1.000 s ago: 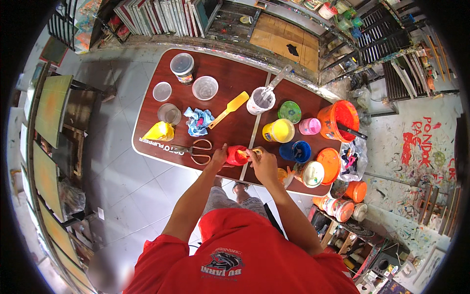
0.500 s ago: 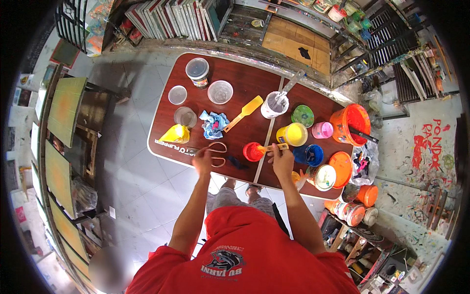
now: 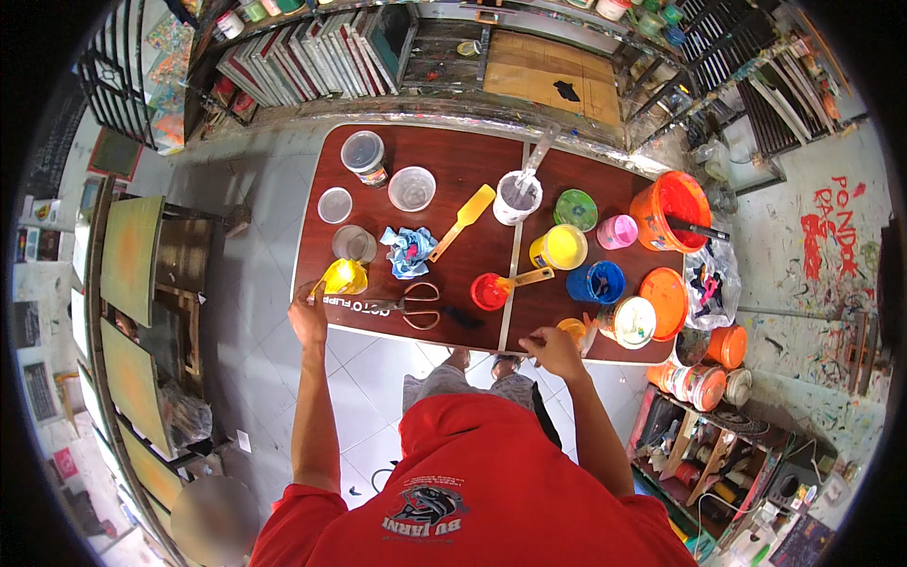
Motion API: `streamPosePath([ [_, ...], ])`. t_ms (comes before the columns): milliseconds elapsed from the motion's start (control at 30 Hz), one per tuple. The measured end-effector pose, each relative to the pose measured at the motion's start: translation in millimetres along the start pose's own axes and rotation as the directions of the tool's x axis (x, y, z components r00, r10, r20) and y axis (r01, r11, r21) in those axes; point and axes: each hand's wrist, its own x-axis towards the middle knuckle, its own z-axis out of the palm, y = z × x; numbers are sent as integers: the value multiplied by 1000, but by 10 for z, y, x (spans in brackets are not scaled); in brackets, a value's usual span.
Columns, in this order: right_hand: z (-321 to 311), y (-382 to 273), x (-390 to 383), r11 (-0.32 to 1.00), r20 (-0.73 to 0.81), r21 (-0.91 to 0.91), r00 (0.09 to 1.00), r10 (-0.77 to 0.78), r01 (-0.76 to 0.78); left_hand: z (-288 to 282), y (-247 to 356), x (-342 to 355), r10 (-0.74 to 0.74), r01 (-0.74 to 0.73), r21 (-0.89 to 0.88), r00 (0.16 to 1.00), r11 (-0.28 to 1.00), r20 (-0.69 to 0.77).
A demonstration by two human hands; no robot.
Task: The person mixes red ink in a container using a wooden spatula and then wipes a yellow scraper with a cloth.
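My left hand [image 3: 308, 319] is at the table's front left corner, its fingers closed on the near end of a crumpled yellow plastic bag [image 3: 346, 277]. Beside the bag lie scissors [image 3: 416, 306] with brown handles. My right hand [image 3: 556, 352] hovers at the front edge, fingers loosely bent and apart, holding nothing. Left of it, a small red paint cup [image 3: 489, 292] has a spatula [image 3: 527, 278] resting in it, its wooden handle pointing right. Nearest to the right hand is a small orange-yellow cup [image 3: 572, 328].
On the brown table [image 3: 453, 170] stand a yellow paint tub [image 3: 564, 248], blue tub [image 3: 597, 282], orange bucket [image 3: 669, 213] and white tub [image 3: 518, 200]. A yellow spatula [image 3: 463, 223] lies beside a crumpled blue cloth [image 3: 410, 252]. Clear and white containers occupy the left side.
My right hand has let go of the spatula in the red cup and drawn back to the edge. My left hand has moved left from the scissors to the yellow bag, whose shape has shifted.
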Motion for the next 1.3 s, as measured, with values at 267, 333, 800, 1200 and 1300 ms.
streamPosePath([
  [267, 198, -431, -309, 946, 87, -281, 986, -144, 163, -270, 449, -229, 354, -354, -5, 935, 935, -23],
  [333, 235, -719, -344, 950, 125, -212, 970, -206, 229, -488, 768, -386, 344, -343, -71, 939, 937, -5],
  [800, 1013, -529, 14, 578, 44, 718, 804, -594, 388, -380, 1633, -1790, 221, 52, -654, 918, 755, 328],
  [1200, 1328, 211, -190, 771, -98, 616, 987, -128, 162, 808, 1288, -1913, 272, 15, -677, 909, 736, 316],
  [1300, 1276, 159, -211, 737, -140, 645, 979, -146, 202, 957, 1245, -1878, 272, -1, -668, 914, 744, 302],
])
